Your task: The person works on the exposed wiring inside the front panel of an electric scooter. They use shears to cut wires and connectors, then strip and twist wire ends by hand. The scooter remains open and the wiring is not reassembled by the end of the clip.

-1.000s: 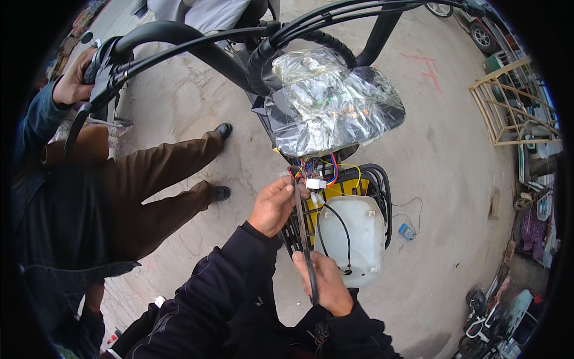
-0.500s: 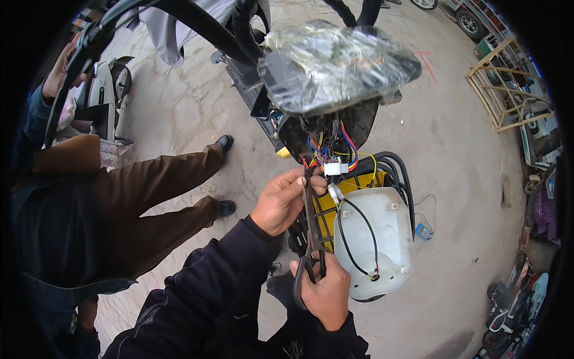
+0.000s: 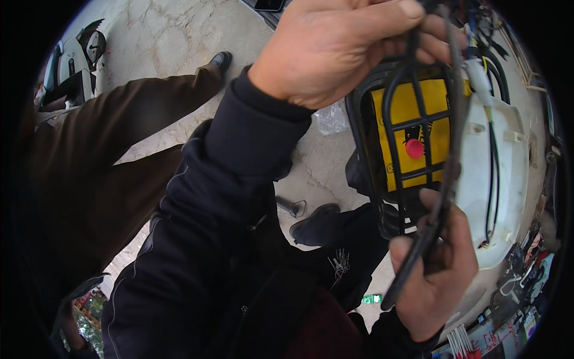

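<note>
My left hand (image 3: 335, 45) is closed at the top, beside dark wiring and the scissors' tips; what its fingers hold is unclear. My right hand (image 3: 436, 275) grips the long scissors (image 3: 451, 173), whose dark blades run up toward my left hand. Behind them are a black wire rack (image 3: 388, 125) over a yellow panel (image 3: 382, 110) with a red round piece (image 3: 414, 148), and a white plastic cover (image 3: 502, 185) with a black cable and connectors (image 3: 478, 81).
Another person's brown-trousered legs (image 3: 149, 90) are at the left. A white scooter (image 3: 75, 63) stands beyond them. Clear plastic wrap (image 3: 330, 119) lies on the concrete floor (image 3: 143, 42). Assorted vehicles and gear (image 3: 520, 281) line the right edge.
My view has swung downward; the handlebar and wrapped display have left the picture. Both hands, still at the scissors and wiring, now appear larger and farther right, the left near the top edge.
</note>
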Motion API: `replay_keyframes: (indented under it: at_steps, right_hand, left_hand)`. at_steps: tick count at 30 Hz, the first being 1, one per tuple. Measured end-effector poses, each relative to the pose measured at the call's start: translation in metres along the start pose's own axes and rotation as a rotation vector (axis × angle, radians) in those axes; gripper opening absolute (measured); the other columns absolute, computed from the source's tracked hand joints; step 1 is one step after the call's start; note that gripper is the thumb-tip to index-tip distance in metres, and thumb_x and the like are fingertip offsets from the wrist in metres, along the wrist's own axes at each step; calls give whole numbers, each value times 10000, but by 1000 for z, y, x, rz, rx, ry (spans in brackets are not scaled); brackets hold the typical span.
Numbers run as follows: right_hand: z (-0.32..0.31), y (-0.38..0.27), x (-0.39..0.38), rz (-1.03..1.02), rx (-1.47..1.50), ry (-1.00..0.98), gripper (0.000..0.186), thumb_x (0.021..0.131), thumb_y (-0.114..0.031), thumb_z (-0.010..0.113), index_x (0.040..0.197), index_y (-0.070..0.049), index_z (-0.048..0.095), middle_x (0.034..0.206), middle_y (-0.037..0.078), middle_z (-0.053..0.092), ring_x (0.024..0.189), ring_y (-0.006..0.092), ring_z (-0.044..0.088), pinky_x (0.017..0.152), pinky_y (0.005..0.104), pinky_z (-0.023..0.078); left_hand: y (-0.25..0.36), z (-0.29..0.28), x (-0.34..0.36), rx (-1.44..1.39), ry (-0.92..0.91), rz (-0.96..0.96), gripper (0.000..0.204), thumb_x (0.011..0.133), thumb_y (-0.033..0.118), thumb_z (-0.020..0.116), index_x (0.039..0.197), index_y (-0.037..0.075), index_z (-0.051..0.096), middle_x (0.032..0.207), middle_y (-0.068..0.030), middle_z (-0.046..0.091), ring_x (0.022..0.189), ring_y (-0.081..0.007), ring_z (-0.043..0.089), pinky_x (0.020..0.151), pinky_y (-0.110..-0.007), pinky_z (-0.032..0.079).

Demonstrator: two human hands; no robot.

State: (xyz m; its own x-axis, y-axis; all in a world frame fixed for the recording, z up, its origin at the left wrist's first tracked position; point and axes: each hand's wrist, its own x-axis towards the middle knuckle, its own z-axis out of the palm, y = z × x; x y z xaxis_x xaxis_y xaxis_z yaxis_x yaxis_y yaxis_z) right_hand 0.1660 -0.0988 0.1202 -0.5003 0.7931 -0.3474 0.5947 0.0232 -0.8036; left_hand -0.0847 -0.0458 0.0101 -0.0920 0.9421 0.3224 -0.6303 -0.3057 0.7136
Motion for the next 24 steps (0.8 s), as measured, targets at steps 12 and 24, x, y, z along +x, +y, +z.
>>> replay_keyframes:
  at_steps: [12,24]
  right_hand:
    - [3,-2,3,-466,-470,437,510,785,-181,864,1201,18,646,973,172,674,797,347,680,701,396,560]
    - [16,11,22,-369,-666,621,463,886,-313,794,1139,42,638,923,237,671,817,447,669,690,514,537]
  left_hand:
    - [-14,21,7,-57,328,-49,399,1041,113,639,1408,-31,576,1267,-216,704,1051,-251,729,912,-368,591]
    - [-23,2,9,-78,199,-1,397,1100,118,523,1424,-112,518,1308,-193,663,1186,-276,676,1057,-419,549]
